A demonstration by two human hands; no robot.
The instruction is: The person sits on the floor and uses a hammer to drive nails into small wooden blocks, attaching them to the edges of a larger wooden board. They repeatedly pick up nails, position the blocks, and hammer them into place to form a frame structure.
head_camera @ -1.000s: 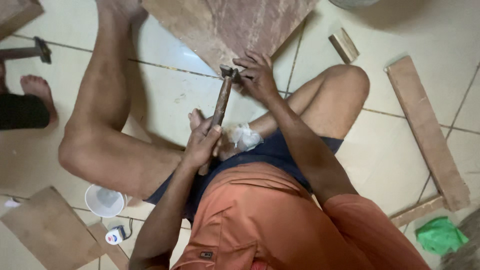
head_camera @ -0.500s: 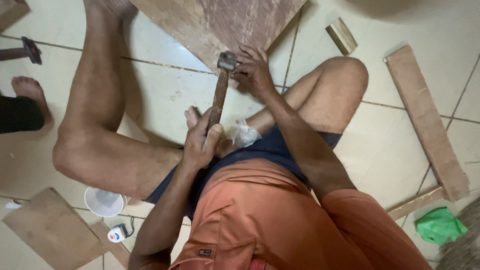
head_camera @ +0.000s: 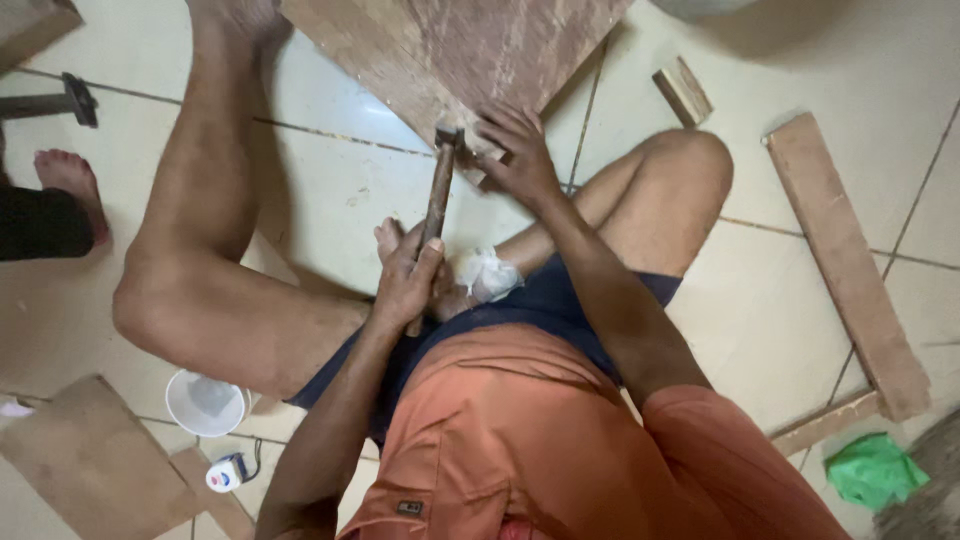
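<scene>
Fingers of the left hand (head_camera: 408, 283) are wrapped tight around the brown wooden handle of a hammer (head_camera: 437, 205), whose metal head is set against the corner of a worn brown plywood board (head_camera: 470, 50) (lying on the pale tiled floor (head_camera: 330, 190)). The right hand (head_camera: 515, 150) is pressed on that corner, fingers pinched together; what they pinch cannot be told.

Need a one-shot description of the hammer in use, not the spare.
Start at the big brown wooden board at top centre on the tiled floor. At its lower corner, the left hand grips a hammer by its wooden handle, its head at the board by the right hand. The other hammer lies unheld at far left.
</scene>
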